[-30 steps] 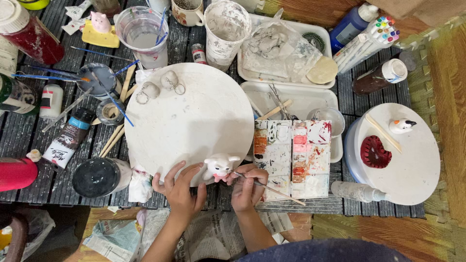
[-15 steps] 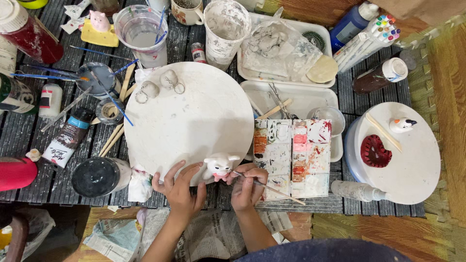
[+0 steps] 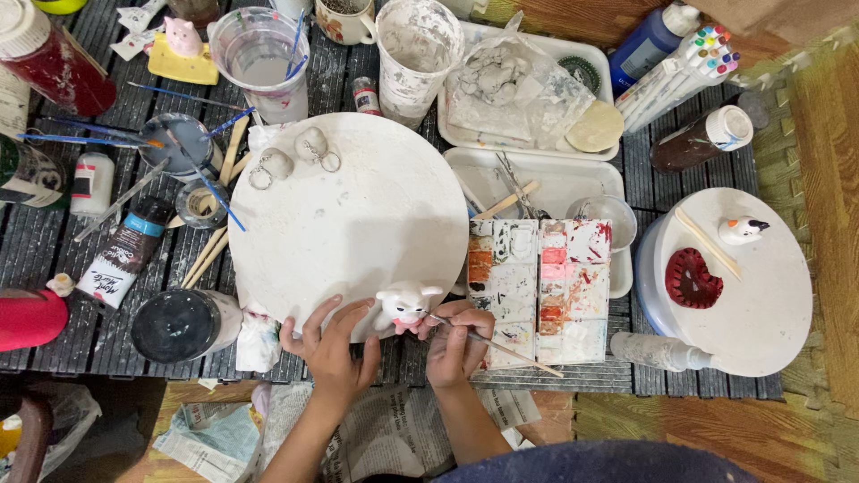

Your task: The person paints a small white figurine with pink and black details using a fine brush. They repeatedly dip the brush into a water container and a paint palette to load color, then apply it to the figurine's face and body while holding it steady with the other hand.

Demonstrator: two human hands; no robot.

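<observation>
**A:** What are the hands doing?

**B:** The right hand (image 3: pixel 458 344) is closed around a thin paintbrush (image 3: pixel 497 342), with the tip touching a small white animal figure (image 3: pixel 407 305). The left hand (image 3: pixel 333 351) has its fingers spread, with the fingertips resting on the figure's side and on the edge of a round white board (image 3: pixel 344 215).

**A:** Where does the figure sit?

**B:** At about 5 o'clock on the board's rim, between the two hands.

**A:** What lies just beyond?

**B:** At 3 o'clock from the figure, a paint-smeared palette (image 3: pixel 537 291) touches the right hand. At 11 o'clock on the board, two small grey clay pieces (image 3: pixel 295 154) with metal rings lie.

**A:** And farther out?

**B:** At 9 o'clock, a dark jar lid (image 3: pixel 174 324), paint tubes and loose brushes. At 12 o'clock, a water cup (image 3: pixel 259 63) holding brushes and a paint-crusted cup (image 3: pixel 413 55). At 3 o'clock, well apart, a second round board (image 3: pixel 761 304) carries a red heart dish (image 3: pixel 691 280) and a small white bird (image 3: pixel 743 230). Newspaper (image 3: pixel 394 438) lies under the arms.
</observation>
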